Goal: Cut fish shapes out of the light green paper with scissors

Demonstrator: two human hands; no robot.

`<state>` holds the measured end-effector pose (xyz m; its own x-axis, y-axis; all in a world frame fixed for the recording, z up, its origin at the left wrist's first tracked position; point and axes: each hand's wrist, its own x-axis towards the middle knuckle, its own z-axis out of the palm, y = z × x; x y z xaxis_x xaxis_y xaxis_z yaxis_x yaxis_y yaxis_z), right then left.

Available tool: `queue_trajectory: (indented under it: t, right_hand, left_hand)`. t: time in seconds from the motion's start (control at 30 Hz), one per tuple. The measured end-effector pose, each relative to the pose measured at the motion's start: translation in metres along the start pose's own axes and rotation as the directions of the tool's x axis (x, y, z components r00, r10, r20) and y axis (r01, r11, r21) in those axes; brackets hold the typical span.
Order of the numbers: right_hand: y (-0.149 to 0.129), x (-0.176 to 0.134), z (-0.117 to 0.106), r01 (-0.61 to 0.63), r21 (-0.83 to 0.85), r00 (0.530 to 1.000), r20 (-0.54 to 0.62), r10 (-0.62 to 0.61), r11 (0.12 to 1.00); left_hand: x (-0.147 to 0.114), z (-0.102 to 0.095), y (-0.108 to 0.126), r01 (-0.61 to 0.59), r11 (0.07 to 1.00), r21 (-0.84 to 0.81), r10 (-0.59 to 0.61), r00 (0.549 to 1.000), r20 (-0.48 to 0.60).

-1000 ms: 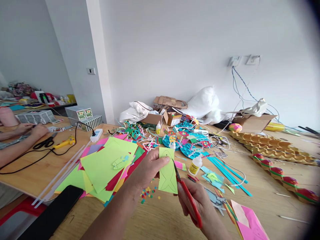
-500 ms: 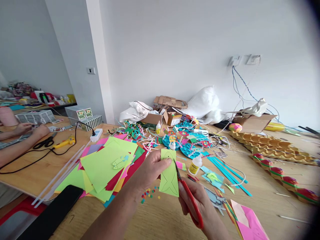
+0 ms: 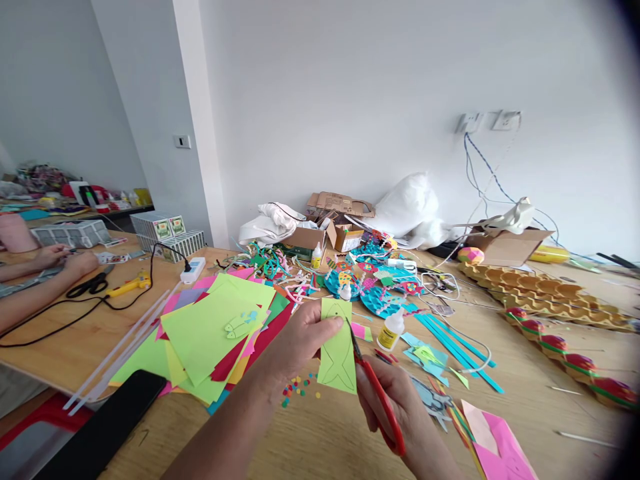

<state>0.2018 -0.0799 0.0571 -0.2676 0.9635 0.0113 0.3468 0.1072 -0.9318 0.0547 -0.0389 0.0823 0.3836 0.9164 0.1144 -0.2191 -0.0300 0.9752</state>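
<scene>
A strip of light green paper (image 3: 334, 363) with a fish outline drawn on it is pinched near its top in my left hand (image 3: 305, 337), thumb in front. My right hand (image 3: 400, 400) grips red-handled scissors (image 3: 383, 400), whose blades meet the strip's right edge near the thumb. How far the blades are apart is hard to see. Behind my hands stands a white glue bottle (image 3: 391, 331) with a yellow label. Small coloured paper dots (image 3: 299, 387) lie beneath the strip. Left of my left hand is a pile of coloured paper sheets (image 3: 195, 333).
A black phone (image 3: 110, 420) lies at the front left, near a yellow glue gun (image 3: 129, 285) with a cord. Another person's hands (image 3: 75, 260) are at far left. Egg-carton strips (image 3: 540, 287) lie right; blue paper strips (image 3: 457, 347) and pink paper (image 3: 500, 440) lie nearer.
The green strip's lower end and the scissors have shifted very slightly left. Both hands keep their holds.
</scene>
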Motion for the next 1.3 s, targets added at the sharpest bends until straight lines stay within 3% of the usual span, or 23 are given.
queue_trajectory:
  t: [0.4,1.03,1.17,1.3]
  right_hand:
    - [-0.0046,-0.0006,-0.0006,0.025,0.004,1.000,-0.008,-0.025,1.000]
    - [0.0002,0.0010,-0.0010,0.004,0.001,1.000,0.004,-0.004,1.000]
    - [-0.0038,0.0001,0.0002,-0.012,0.020,1.000,-0.007,0.012,1.000]
    - [-0.0079,0.0000,0.0005,-0.012,0.012,1.000,-0.020,0.013,1.000]
  left_hand:
    - [-0.0016,0.0010,0.0005,-0.003,0.997,-0.084,0.011,0.995,0.095]
    - [-0.0003,0.0005,0.0006,0.034,0.997,-0.063,-0.032,0.999,0.029]
    - [0.0000,0.0002,-0.0027,0.000,1.000,-0.003,0.000,0.999,-0.041]
    - [-0.0017,-0.0003,-0.0038,-0.009,0.999,0.049,0.010,0.999,-0.036]
